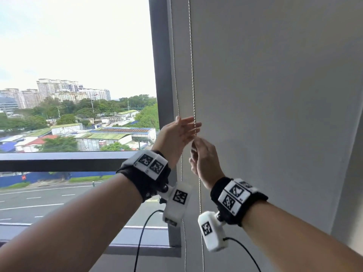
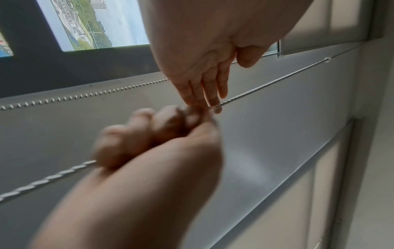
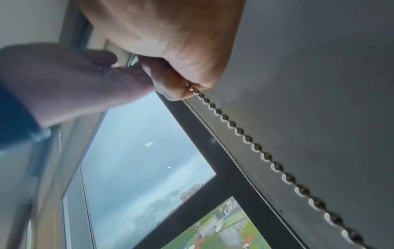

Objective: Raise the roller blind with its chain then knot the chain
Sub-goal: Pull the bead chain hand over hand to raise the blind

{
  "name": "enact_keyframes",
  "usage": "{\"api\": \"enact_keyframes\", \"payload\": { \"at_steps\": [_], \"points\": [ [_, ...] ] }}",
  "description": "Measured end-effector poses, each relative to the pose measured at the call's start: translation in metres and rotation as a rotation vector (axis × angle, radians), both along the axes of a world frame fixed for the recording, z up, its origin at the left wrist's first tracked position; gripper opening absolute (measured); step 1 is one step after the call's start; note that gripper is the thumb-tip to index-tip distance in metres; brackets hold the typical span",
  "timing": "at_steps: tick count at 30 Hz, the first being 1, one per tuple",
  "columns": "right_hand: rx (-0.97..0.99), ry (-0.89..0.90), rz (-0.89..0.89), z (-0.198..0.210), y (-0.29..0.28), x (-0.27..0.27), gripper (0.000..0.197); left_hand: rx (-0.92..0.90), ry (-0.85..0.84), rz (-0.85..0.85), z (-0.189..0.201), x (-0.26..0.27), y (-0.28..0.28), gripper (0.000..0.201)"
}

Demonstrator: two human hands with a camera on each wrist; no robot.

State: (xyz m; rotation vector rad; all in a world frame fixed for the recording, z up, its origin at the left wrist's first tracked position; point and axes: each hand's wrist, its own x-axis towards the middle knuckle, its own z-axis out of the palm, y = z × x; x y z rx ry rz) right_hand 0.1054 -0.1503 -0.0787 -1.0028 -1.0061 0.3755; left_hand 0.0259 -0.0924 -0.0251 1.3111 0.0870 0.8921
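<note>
Inside right hand (image 1: 204, 154) grip, chain (image 1: 193, 79)

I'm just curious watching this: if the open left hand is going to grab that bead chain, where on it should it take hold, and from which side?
Probably the taut nearer strand of the chain just above the right hand, which already pinches it. The left hand is open beside it on the window side, so closing thumb and fingers around it from the left suits. The chain is thin, beaded and hangs straight, so a pinch should hold.

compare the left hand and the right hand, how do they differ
The left hand is open with fingers straight, while the right hand is curled and grips the chain. The left hand sits higher, the right hand just below it. Both are at the chain's right strand, in front of the blind.
</note>
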Motion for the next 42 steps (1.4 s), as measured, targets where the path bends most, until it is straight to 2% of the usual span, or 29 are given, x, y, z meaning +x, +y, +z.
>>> {"api": "enact_keyframes", "payload": {
  "at_steps": [6,9,11,14,17,18,20,21,29,35,40,42],
  "points": [
    [-0.015,0.05,-0.038,-0.037,-0.013,-0.007,0.031,-0.041,-0.01,-0.088,0.032,0.021,-0.01,0.044],
    [-0.076,0.13,0.008,-0.057,-0.014,-0.007,0.058,-0.027,0.0,-0.028,0.036,0.031,-0.013,0.039],
    [-0.109,0.139,0.035,-0.067,-0.015,-0.003,0.065,0.003,-0.011,0.053,0.033,0.036,-0.014,0.036],
    [-0.143,0.113,0.078,-0.073,-0.018,0.005,0.059,0.026,-0.023,0.111,0.027,0.039,-0.017,0.037],
    [-0.173,0.023,0.024,-0.073,-0.023,0.013,0.06,0.039,0.002,0.118,0.028,0.039,-0.02,0.037],
    [-0.165,-0.006,0.004,-0.072,-0.023,0.018,0.055,0.043,0.006,0.121,0.028,0.039,-0.02,0.037],
    [-0.138,-0.063,-0.038,-0.063,-0.024,0.028,0.035,0.048,0.008,0.132,0.024,0.037,-0.016,0.037],
    [-0.128,-0.086,-0.055,-0.055,-0.023,0.033,0.032,0.047,0.016,0.138,0.02,0.036,-0.014,0.037],
    [0.022,-0.204,-0.101,0.037,-0.006,0.038,0.031,-0.021,0.088,0.126,-0.045,0.03,-0.015,0.036],
    [0.101,-0.182,0.037,0.091,0.0,0.017,0.037,-0.05,0.204,0.202,-0.084,0.025,-0.016,0.043],
    [0.084,-0.144,-0.051,0.088,0.014,0.009,0.035,-0.034,0.303,0.192,-0.106,0.02,-0.025,0.054],
    [0.107,-0.172,-0.098,0.082,0.016,0.009,0.034,-0.038,0.303,0.163,-0.106,0.019,-0.024,0.044]
  ]
}}
